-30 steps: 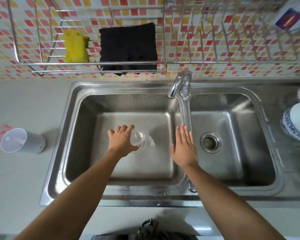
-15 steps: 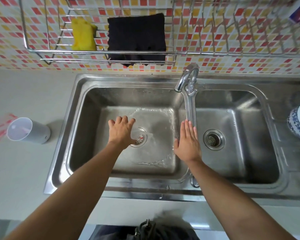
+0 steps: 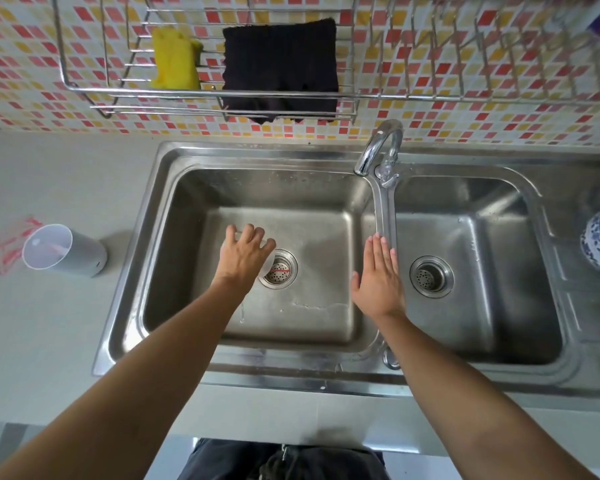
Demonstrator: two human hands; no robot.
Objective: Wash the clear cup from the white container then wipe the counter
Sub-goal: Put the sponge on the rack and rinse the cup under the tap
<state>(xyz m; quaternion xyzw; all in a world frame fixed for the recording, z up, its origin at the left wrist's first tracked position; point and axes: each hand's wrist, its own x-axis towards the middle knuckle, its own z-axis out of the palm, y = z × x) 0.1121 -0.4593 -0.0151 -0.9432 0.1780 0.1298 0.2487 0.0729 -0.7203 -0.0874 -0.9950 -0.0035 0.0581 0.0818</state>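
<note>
Head view, left hand: My left hand (image 3: 245,256) is grasping the clear cup (image 3: 268,265) from above, fingers curling over it, so only a pale edge is showing past my knuckles.
Head view, cup's place: I am holding it low inside the left basin (image 3: 174,258), just to the left of the drain (image 3: 280,270), and not touching the floor as far as I can tell.
Why there: I judge I am keeping it over the drain so that whatever runs out is going straight down rather than onto the counter (image 3: 49,323).
Head view, right hand: My right hand (image 3: 378,275) is hovering released, fingers straight and together, well to the right of the grip beside the divider (image 3: 386,216); it is gripping nothing.
Beyond the grip: The faucet (image 3: 378,148) is standing up and to the right. The white container (image 3: 63,251) is lying on its side far to the left. The black cloth (image 3: 280,67) is hanging above.
Change: Half a second ago a sheet of water was spreading over the basin floor; now it is thinning to a faint line below my grip. The cup, plainly tipped and spilling a second ago, is now mostly hiding under my palm.
</note>
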